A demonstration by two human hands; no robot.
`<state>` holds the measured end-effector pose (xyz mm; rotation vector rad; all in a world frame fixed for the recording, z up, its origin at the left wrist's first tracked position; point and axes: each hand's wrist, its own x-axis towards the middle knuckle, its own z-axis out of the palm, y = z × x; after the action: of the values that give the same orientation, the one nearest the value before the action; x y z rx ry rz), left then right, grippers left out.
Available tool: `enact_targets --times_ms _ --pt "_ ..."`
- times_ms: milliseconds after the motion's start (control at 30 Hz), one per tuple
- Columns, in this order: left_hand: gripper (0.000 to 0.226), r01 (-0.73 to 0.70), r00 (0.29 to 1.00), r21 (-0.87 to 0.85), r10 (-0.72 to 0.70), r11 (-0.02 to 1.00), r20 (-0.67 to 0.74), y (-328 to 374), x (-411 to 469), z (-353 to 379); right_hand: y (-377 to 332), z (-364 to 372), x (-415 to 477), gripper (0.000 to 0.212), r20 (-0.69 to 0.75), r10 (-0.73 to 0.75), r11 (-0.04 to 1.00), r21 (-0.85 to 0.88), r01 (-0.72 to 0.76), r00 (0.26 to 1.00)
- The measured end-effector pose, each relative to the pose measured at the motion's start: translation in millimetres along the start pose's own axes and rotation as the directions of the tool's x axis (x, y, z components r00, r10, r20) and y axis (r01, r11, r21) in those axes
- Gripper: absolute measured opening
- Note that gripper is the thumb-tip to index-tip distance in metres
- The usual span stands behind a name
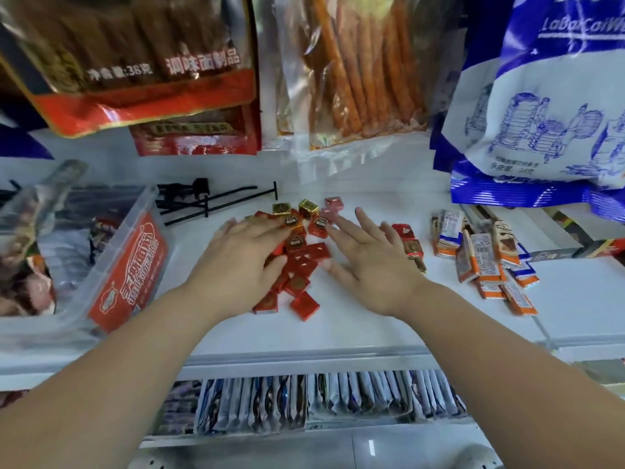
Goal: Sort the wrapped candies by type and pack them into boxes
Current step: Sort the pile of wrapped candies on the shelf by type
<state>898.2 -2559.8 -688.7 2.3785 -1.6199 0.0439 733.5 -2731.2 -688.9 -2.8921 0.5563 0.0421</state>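
A heap of small square red-wrapped candies [304, 262] lies on the white shelf [338, 330], with a few gold-wrapped ones [307, 207] and pink ones [333, 203] at its far end. My left hand [243, 262] lies flat on the left side of the heap, fingers straight. My right hand [375, 262] rests palm down just right of the heap, fingers spread, covering part of a red candy [413, 248]. Orange-and-white wrapped bars [487, 262] lie in a loose pile to the right.
A clear plastic bin [111, 265] with a red label stands at the left, holding snack packs. Black plastic hooks [203, 201] lie behind the heap. Large snack bags [355, 69] hang overhead. A lower shelf holds rows of packets [304, 401].
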Motion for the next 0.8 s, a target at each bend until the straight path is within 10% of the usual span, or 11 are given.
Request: enact_targets --times_ms 167,567,800 --pt "0.045 0.213 0.976 0.057 -0.209 0.975 -0.062 -23 6 -11 -20 7 26 0.070 0.013 0.016 0.998 0.055 -0.017 1.000" --pt "0.040 0.184 0.979 0.009 -0.183 0.983 -0.090 -17 23 -2 -2 10 24 0.024 -0.236 -0.060 0.988 0.127 0.092 0.970" --pt "0.038 0.251 0.957 -0.072 -0.258 0.965 -0.131 -10 26 -1 1 4 20 0.034 -0.206 0.075 0.997 0.010 -0.074 0.976"
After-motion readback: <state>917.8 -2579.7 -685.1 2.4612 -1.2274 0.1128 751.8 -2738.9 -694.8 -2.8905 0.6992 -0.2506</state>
